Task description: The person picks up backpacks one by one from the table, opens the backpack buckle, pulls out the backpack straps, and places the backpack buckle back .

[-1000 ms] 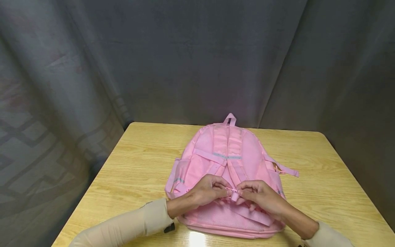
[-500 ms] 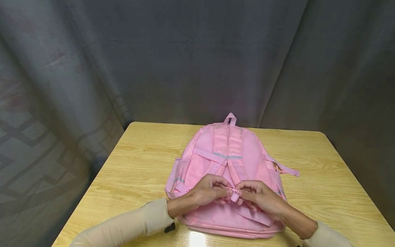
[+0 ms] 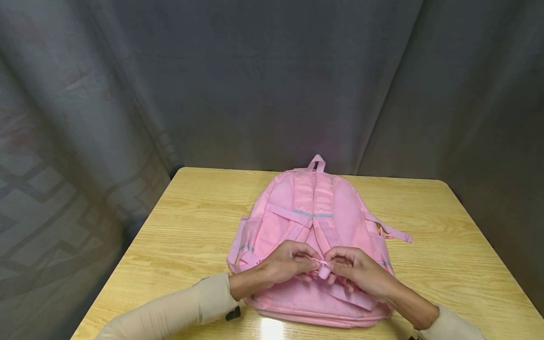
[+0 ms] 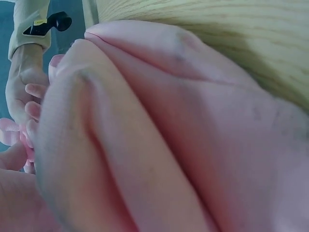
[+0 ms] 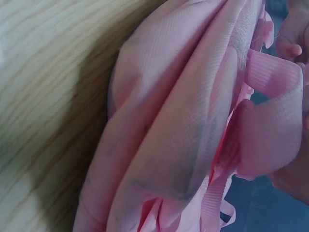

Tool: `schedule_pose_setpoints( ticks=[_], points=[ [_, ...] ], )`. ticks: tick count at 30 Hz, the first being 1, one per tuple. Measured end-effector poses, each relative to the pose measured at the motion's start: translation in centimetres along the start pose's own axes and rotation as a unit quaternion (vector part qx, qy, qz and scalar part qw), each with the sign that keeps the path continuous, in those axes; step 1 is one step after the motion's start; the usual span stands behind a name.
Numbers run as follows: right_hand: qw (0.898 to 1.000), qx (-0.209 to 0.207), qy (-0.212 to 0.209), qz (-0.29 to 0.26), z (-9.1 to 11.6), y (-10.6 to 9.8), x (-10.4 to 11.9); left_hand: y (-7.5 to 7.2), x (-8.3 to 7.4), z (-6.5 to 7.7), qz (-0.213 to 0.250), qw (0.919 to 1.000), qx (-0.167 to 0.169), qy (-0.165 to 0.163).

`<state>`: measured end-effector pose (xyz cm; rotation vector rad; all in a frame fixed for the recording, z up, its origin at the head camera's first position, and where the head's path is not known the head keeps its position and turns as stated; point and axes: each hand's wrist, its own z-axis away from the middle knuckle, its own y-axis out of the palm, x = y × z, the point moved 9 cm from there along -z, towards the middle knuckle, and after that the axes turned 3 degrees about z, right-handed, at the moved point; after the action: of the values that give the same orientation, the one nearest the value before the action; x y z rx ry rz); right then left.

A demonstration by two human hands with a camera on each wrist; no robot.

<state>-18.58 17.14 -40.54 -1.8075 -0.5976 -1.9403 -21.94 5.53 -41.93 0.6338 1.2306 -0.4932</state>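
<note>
A pink backpack [image 3: 344, 208] lies with its shoulder straps facing up. Over its lower part, my left hand [image 3: 282, 262] pinches a small pink plastic buckle [image 3: 316, 260] between thumb and fingers. Facing it, my right hand [image 3: 361, 271] pinches a pink webbing strap [image 3: 324, 271] whose short end sticks out at the buckle. Fingers of both hands nearly meet there and partly hide the buckle. In the right wrist view the strap [image 5: 273, 130] bends in a broad loop beside the right hand. The left wrist view is mostly filled by the bag's folded side [image 4: 145, 135].
The backpack rests on a light wood table [image 3: 191, 217]. A loose strap end [image 3: 399, 235] sticks out at its right side, and another strap [image 3: 234, 248] hangs at the left. The top loop handle [image 3: 318, 160] points toward the grey curtain [image 3: 272, 85] behind the table.
Both hands stay in nearly the same place. The strap end at the buckle has shifted and tilted slightly between the fingers. The backpack has not visibly moved.
</note>
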Motion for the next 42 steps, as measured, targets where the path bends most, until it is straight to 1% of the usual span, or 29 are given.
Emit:
schedule_pose_setpoints(
  ticks=[3,8,10,18,24,28,33,36,42],
  points=[
    [1.0,0.011,-0.007,-0.009,-0.05,0.16,0.09,0.03,-0.08,0.01,0.001,1.0,0.004,0.001],
    [1.0,0.013,-0.018,-0.007,-0.15,0.13,0.12,0.11,-0.38,0.08,-0.003,1.0,-0.005,0.001],
    [1.0,0.009,-0.021,0.001,-0.17,0.04,0.08,0.14,-0.48,0.08,-0.005,0.9999,-0.011,0.0],
    [0.999,-0.001,-0.024,0.039,-0.25,-0.13,-0.19,0.14,-0.43,0.03,-0.005,0.9999,-0.014,-0.004],
    [0.997,-0.001,-0.024,0.07,-0.31,-0.02,0.02,0.07,-0.31,-0.05,-0.009,0.9999,-0.009,-0.005],
    [0.995,-0.006,-0.031,0.095,-0.34,-0.01,0.36,0.02,-0.3,-0.09,-0.016,0.9998,-0.007,-0.005],
    [0.993,-0.015,-0.034,0.113,-0.35,-0.13,0.68,0.01,-0.37,-0.12,-0.018,0.9998,-0.004,-0.003],
    [0.994,-0.027,-0.033,0.103,-0.31,-0.31,0.73,-0.08,-0.36,-0.09,-0.012,0.9999,-0.007,-0.002],
    [0.997,-0.05,-0.025,0.047,-0.18,-0.56,0.5,-0.18,-0.21,-0.01,0.003,0.9999,-0.009,-0.006]
  ],
)
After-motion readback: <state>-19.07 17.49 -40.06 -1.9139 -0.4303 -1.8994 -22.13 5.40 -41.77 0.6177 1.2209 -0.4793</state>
